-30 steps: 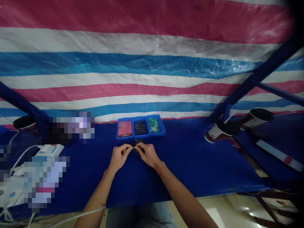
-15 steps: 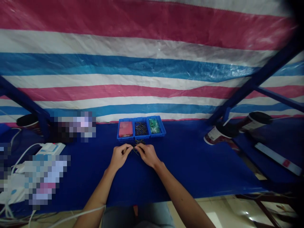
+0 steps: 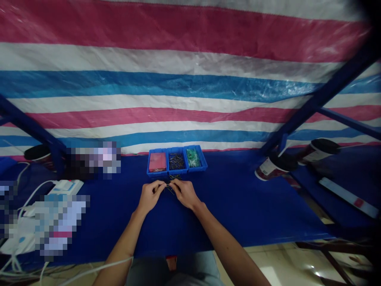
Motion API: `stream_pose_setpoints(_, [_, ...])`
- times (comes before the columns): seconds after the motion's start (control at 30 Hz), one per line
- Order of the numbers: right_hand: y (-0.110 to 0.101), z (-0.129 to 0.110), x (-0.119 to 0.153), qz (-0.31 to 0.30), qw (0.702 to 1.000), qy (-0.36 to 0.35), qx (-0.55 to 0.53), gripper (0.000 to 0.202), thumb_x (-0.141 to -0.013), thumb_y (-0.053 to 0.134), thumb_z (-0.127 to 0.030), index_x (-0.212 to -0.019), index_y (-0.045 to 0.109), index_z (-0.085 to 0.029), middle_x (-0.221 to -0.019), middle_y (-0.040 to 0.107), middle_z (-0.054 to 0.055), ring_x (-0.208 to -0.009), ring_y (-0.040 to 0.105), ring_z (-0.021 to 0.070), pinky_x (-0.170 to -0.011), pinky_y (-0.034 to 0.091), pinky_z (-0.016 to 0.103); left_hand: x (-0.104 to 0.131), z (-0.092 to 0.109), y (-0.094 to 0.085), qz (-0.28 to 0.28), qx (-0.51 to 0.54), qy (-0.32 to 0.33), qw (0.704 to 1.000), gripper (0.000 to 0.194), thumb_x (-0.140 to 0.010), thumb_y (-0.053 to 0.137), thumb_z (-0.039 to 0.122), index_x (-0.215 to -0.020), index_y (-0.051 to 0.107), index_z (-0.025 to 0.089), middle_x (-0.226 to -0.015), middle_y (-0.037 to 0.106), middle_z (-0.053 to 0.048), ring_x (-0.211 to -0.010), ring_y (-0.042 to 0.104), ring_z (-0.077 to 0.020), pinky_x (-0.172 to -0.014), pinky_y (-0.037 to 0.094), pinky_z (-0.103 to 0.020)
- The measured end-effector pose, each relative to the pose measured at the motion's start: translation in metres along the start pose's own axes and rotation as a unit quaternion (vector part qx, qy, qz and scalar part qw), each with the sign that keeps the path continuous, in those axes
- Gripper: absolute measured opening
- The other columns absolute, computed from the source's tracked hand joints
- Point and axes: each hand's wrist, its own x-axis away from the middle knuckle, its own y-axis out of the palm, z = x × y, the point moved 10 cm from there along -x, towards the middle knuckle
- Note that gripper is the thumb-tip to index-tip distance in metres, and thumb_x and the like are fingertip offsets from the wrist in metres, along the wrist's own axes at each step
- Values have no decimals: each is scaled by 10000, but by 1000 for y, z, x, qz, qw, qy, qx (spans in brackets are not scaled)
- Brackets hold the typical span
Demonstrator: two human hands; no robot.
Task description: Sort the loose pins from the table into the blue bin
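My left hand (image 3: 151, 194) is closed in a pinch, thumb against fingertips, just in front of the blue bins. Facing it, my right hand (image 3: 184, 192) pinches the same way, the two sets of fingertips almost meeting. A thin dark piece, seemingly a screw, shows between them, mostly hidden by the fingers. Under and behind the fingertips lie several loose screws (image 3: 170, 190) on the blue tabletop. More dark screws (image 3: 176, 161) fill the middle bin. Flat pink pieces (image 3: 157, 161) lie in the left bin (image 3: 157, 174), and green-and-clear small packets (image 3: 193, 157) in the right bin (image 3: 199, 169).
A white power strip (image 3: 67, 186) with cables lies at the left, beside blurred-out items. Lidded cups stand at the right (image 3: 269, 169) and far left (image 3: 37, 153). Blue frame posts (image 3: 315, 99) slant up on both sides, before a striped plastic sheet (image 3: 190, 91).
The camera view has shifted very slightly. Both hands keep their pinch in nearly the same place, and the bins stay where they were.
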Motion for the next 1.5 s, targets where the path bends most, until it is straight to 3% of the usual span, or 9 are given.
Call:
stream_pose_setpoints(0.27, [2, 2, -1, -6, 1000, 5, 18, 383, -1059, 376, -372, -784, 585, -205, -620, 587, -17, -536, 550, 122, -564, 308, 226, 1, 0, 1, -4, 4, 7, 1000, 321, -918, 592, 397, -825, 750, 133, -518, 385, 59, -486, 344, -78, -548, 336, -202])
stream_pose_setpoints(0.6, [-3, 0, -1, 28, 997, -26, -66, 263, -1032, 451, -322, -971, 677, -203, -861, 675, 46, -776, 636, 159, -730, 456, 243, 1, -1, 3, -21, 4, -2, 1000, 372, -949, 527, 422, -801, 712, 135, -552, 415, 47, -510, 355, -89, -556, 322, -210])
stream_pose_setpoints(0.83, [-8, -2, 1, 50, 996, -35, -69, 246, -1025, 459, -265, -1020, 701, -218, -921, 694, 54, -830, 657, 160, -784, 492, 258, 0, 2, 3, -25, 1, 0, 1000, 388, -953, 511, 440, -801, 705, 141, -540, 406, 46, -507, 361, -93, -549, 319, -210])
stream_pose_setpoints(0.93, [-15, -6, 2, 61, 996, -47, -48, 270, -1030, 435, -246, -1027, 703, -215, -921, 701, 56, -821, 663, 156, -773, 494, 252, 0, 0, 0, -16, 7, -4, 1000, 369, -953, 515, 427, -820, 707, 142, -550, 429, 44, -508, 371, -94, -550, 314, -214])
stream_pose_setpoints(1.03, [-34, -4, -4, 110, 993, -38, -25, 270, -1031, 435, -276, -1035, 698, -214, -926, 707, 63, -821, 664, 165, -766, 491, 257, 1, -6, -10, 30, 20, -29, 999, 351, -951, 516, 417, -822, 699, 147, -533, 418, 49, -493, 352, -97, -532, 293, -219])
stream_pose_setpoints(1.17, [-61, 13, -23, 183, 982, 39, 14, 273, -1023, 466, -326, -1171, 665, -212, -928, 723, 70, -749, 663, 179, -724, 485, 269, 1, -10, -15, 59, 29, -43, 997, 322, -932, 549, 407, -816, 707, 151, -510, 362, 60, -488, 324, -96, -529, 284, -219])
stream_pose_setpoints(1.3, [-59, 21, -32, 144, 985, 76, 54, 326, -1011, 495, -332, -1291, 615, -215, -820, 722, 47, -653, 646, 184, -655, 462, 270, 0, -9, -16, 68, 29, -44, 996, 317, -920, 568, 402, -822, 727, 146, -507, 349, 62, -487, 323, -92, -531, 285, -217])
stream_pose_setpoints(1.4, [-49, 12, -17, 116, 992, 38, 27, 226, -1009, 503, -306, -1111, 682, -213, -905, 718, 47, -733, 658, 170, -695, 460, 254, 0, -9, -17, 72, 29, -47, 996, 320, -918, 570, 406, -830, 732, 145, -506, 354, 63, -489, 324, -93, -531, 284, -217])
stream_pose_setpoints(1.5, [-24, 2, 2, 40, 999, 12, 34, 163, -990, 549, -283, -950, 697, -228, -901, 696, 24, -743, 648, 148, -682, 442, 240, 0, -9, -15, 63, 25, -46, 997, 324, -919, 570, 412, -842, 734, 144, -509, 360, 62, -492, 324, -95, -531, 285, -218])
